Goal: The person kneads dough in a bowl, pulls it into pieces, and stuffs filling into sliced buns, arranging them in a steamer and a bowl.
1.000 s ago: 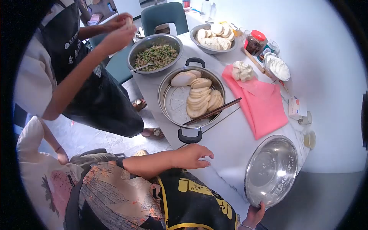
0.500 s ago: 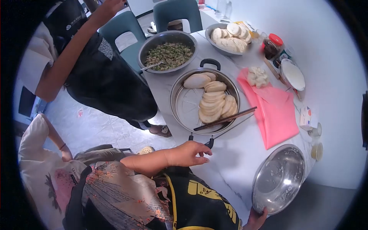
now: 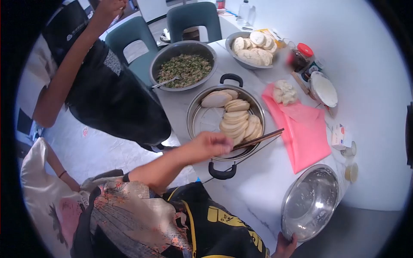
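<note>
My left hand (image 3: pixel 211 145) hangs over the near rim of a steel two-handled pot (image 3: pixel 194 129), beside the lower end of a pair of dark chopsticks (image 3: pixel 269 135) lying across it. Its fingers are curled in and smeared by motion; a grip on the chopsticks cannot be made out. Inside the pot, pale flat slices (image 3: pixel 234 122) lie in overlapping rows. At the lower right, my right hand (image 3: pixel 287 245) grips the rim of a tilted steel bowl (image 3: pixel 307 210), thumb on the edge. Whitish residue streaks the bowl's inside.
A basin of chopped green filling (image 3: pixel 185 71) with a spoon stands behind the pot. Farther right are a bowl of pale rounds (image 3: pixel 254 49), a red-lidded jar (image 3: pixel 303 53) and a pink cloth (image 3: pixel 301 137) with a pale lump (image 3: pixel 285 92). Two people stand at left.
My left hand has moved up from below the pot's near handle to over its rim, by the chopsticks, fingers drawn closer together. My right hand stays on the bowl. The view has shifted slightly.
</note>
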Tool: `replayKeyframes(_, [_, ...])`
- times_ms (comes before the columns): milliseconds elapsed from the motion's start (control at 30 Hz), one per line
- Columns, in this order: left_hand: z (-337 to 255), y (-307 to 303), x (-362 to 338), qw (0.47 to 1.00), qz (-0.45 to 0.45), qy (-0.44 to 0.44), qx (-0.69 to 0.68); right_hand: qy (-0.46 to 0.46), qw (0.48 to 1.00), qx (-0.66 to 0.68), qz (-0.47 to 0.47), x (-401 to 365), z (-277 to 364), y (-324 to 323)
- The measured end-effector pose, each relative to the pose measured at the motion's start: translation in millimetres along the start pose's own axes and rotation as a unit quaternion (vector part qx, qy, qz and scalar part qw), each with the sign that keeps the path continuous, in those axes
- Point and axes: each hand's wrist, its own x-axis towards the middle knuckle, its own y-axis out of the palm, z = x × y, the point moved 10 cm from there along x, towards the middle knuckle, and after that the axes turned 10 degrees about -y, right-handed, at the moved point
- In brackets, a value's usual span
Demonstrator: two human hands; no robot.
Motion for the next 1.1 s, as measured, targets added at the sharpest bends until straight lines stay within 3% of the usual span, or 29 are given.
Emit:
replayKeyframes(33, [-16.3, -7.7, 12.2, 0.999, -0.007, 0.007, -0.047, 0.035, 0.996, 0.079, -0.023, -0.7, -4.3, 0.2])
replayKeyframes(167, [-82.2, -67.9, 73.3, 0.972, -0.126, 0.104, -0.171, 0.031, 0.995, 0.090, 0.002, 2.4, -6.6, -0.8])
replayKeyframes(233, [-88.5, -107.4, 118.3, 0.953, -0.212, 0.089, -0.199, 0.024, 0.996, 0.081, 0.002, 0.5, -7.2, 1.2])
replayKeyframes(333, [-68.4, -141.1, 168.6, 0.934, -0.306, 0.013, -0.184, -0.028, 0.997, -0.065, 0.037, 7.3, -7.4, -7.8])
replayKeyframes(433, [-85.9, -121.1, 188.7, 0.947, -0.262, 0.080, -0.167, -0.115, 0.967, -0.208, 0.088, -9.0, 6.9, 14.4])
replayKeyframes(467, [-92.9, -111.0, 187.8, 0.950, -0.257, 0.104, -0.142, -0.012, 0.999, 0.017, -0.041, -13.4, -1.4, 13.8])
replayKeyframes(567, [-96.9, -96.7, 154.5, 0.959, -0.251, 0.101, -0.080, -0.018, 0.997, 0.011, -0.081, -20.6, 2.0, 20.8])
replayKeyframes(600, [-97.2, -99.2, 142.4, 0.963, -0.249, 0.088, -0.062, -0.059, 0.989, -0.132, -0.032, -17.5, 10.6, 24.0])
replayKeyframes(667, [-108.7, -127.0, 106.4, 0.932, -0.322, 0.118, 0.115, -0.131, 0.903, -0.405, 0.062, -14.4, 18.1, 26.4])
replayKeyframes(700, [-117.5, -146.2, 87.6, 0.874, -0.382, 0.193, 0.232, -0.043, 0.986, -0.159, 0.014, -0.9, -1.7, 10.5])
replayKeyframes(733, [-102.1, -172.2, 80.2, 0.890, -0.375, 0.165, 0.198, 0.028, 0.993, 0.106, -0.047, 7.4, -20.1, -2.5])
replayKeyframes(767, [-93.7, -199.5, 68.4, 0.849, -0.416, 0.143, 0.291, 0.015, 0.997, 0.069, -0.015, 0.5, -15.1, 17.3])
replayKeyframes(800, [-75.7, -226.3, 54.8, 0.886, -0.421, 0.097, 0.168, 0.039, 0.996, 0.079, -0.026, 3.4, -21.6, 7.9])
replayKeyframes(833, [-73.5, -234.3, 44.0, 0.875, -0.452, 0.019, 0.173, -0.010, 0.996, 0.036, -0.077, -2.0, -10.1, 17.5])
replayKeyframes(867, [-53.8, -300.5, 41.8, 0.866, -0.407, 0.135, 0.260, -0.002, 0.994, 0.057, -0.091, 1.4, -13.0, 6.7])
replayKeyframes(933, [-20.4, -377.1, 30.3, 0.864, -0.435, 0.095, 0.236, -0.015, 0.990, 0.070, -0.120, 2.4, -10.9, 5.1])
replayKeyframes(967, [-24.5, -355.4, 20.4, 0.878, -0.429, 0.105, 0.187, -0.020, 0.989, 0.079, -0.126, 3.7, -10.2, 4.9])
replayKeyframes(1100, [-41.9, -280.8, 11.5, 0.855, -0.447, 0.075, 0.250, -0.025, 0.987, 0.093, -0.128, -1.2, -16.1, -2.3])
